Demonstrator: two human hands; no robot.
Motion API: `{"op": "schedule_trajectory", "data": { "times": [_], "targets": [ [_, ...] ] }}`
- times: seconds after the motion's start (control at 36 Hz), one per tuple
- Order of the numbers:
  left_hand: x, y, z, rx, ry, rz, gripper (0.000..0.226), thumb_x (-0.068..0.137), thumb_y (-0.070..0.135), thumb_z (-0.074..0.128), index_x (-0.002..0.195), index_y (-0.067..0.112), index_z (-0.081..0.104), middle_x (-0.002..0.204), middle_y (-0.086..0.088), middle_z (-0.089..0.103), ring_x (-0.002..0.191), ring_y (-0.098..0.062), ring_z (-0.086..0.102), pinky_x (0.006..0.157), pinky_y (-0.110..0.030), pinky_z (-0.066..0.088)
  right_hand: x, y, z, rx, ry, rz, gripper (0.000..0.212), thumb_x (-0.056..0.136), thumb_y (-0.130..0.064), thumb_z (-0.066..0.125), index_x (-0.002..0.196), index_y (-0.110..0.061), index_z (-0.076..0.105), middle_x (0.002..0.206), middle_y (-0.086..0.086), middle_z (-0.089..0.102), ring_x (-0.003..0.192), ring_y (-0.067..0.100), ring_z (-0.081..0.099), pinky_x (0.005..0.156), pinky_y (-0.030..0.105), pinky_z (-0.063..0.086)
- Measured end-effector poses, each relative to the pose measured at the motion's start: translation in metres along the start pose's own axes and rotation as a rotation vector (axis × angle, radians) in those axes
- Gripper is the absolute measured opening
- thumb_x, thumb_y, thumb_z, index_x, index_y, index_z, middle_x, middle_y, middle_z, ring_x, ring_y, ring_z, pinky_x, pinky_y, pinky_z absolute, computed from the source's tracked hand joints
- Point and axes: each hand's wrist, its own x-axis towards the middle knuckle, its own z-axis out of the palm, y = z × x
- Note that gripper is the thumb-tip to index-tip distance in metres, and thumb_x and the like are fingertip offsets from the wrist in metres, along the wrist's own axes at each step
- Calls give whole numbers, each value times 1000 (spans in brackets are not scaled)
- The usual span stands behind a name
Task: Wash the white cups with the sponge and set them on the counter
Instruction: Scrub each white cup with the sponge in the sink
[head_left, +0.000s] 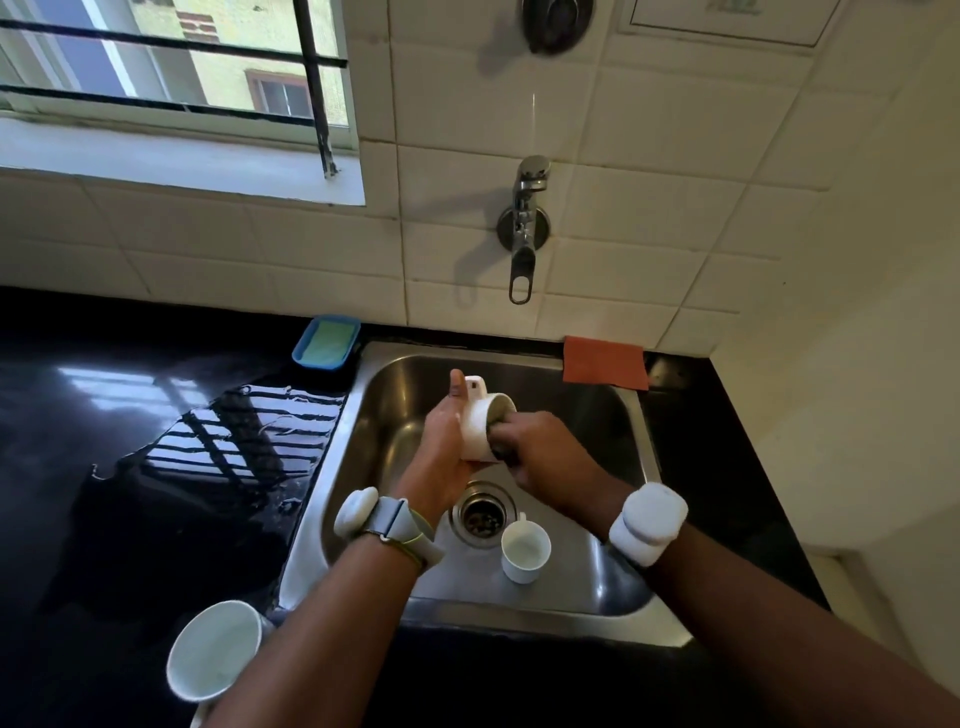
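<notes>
Over the steel sink (597, 587), my left hand (441, 441) grips a white cup (478, 423) tilted on its side, its handle up and its mouth to the right. My right hand (540, 447) holds a dark sponge (501, 441) pressed into the cup's mouth; the sponge is mostly hidden. A second white cup (524, 551) stands upright on the sink floor beside the drain (480, 514). A third white cup (213, 649) stands on the black counter (130, 519) at the lower left, partly behind my left forearm.
A wall tap (524, 234) hangs above the sink; no water runs. A blue tray with a green soap pad (326, 342) sits at the sink's back left corner and an orange cloth (605, 361) at its back right. A puddle lies on the counter left of the sink.
</notes>
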Motion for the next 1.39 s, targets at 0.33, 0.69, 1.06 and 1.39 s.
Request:
{"op": "schedule_trajectory", "data": {
  "times": [0.33,0.69,1.06,1.39],
  "targets": [
    [2,-5,-2,-44,19,55,48,87,60,45,106,17,56,92,-14,68,81,-29,67,64,-45,58,11,-3,0,-9,233,198,23,80,-4,66,103,0,66,102,16,65,95,28,59,82,36,51],
    [3,-3,-3,-94,-18,14,54,88,62,41,108,14,56,101,-16,67,91,-31,65,66,-41,54,17,-2,-7,143,337,273,23,80,0,66,104,1,67,103,15,67,96,23,61,88,30,50],
    [12,4,-11,-48,227,-84,60,84,71,40,79,14,58,63,-13,66,70,-30,60,54,-34,48,-7,-28,15,26,299,96,34,88,-14,52,117,-1,63,117,19,60,109,30,58,91,25,48],
    [4,-2,-14,463,177,254,57,85,71,24,76,27,59,78,-2,66,73,-21,64,56,-33,54,23,-7,13,-257,50,54,49,84,-8,63,131,0,50,138,22,47,127,37,42,102,44,43]
  ]
}}
